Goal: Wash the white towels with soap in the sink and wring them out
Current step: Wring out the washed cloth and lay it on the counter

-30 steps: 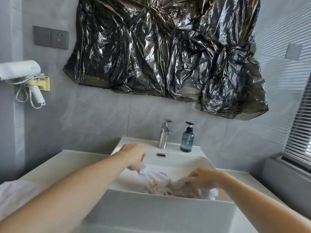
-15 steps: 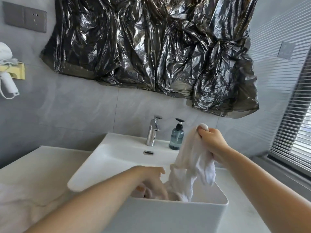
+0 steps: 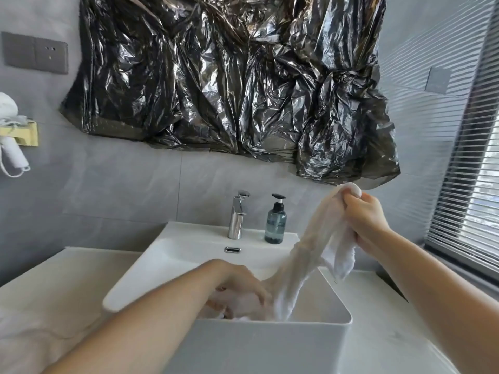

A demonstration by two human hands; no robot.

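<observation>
Right hand: the right hand [image 3: 368,222] is raised beside and above the sink's right side, fist closed around the top end of a white towel [image 3: 310,249]; a knob of cloth pokes out above the knuckles and a short tail hangs below the palm.
Left hand: the left hand [image 3: 240,288] is down inside the basin, fingers curled around the low end of the cloth; its grip looks closed, but blur and the sink's front wall hide exactly what it pinches.
Towel: it runs as a taut, roped diagonal from the high hand down into the basin, probably held so that drips fall inside and the length is ready for twisting.
Other cloth: more white fabric seems to lie under the left hand; how many pieces, I cannot tell.
Sink: the white sink [image 3: 270,344] sits on a pale counter [image 3: 54,290]; any water in it is out of sight.
Faucet: the chrome faucet [image 3: 237,215] stands at the back rim, with no stream visible.
Soap: the blue pump bottle [image 3: 276,224] stands just right of the faucet, within reach of either hand.
Step, as I judge it: separating or wringing one towel over the basin.
</observation>
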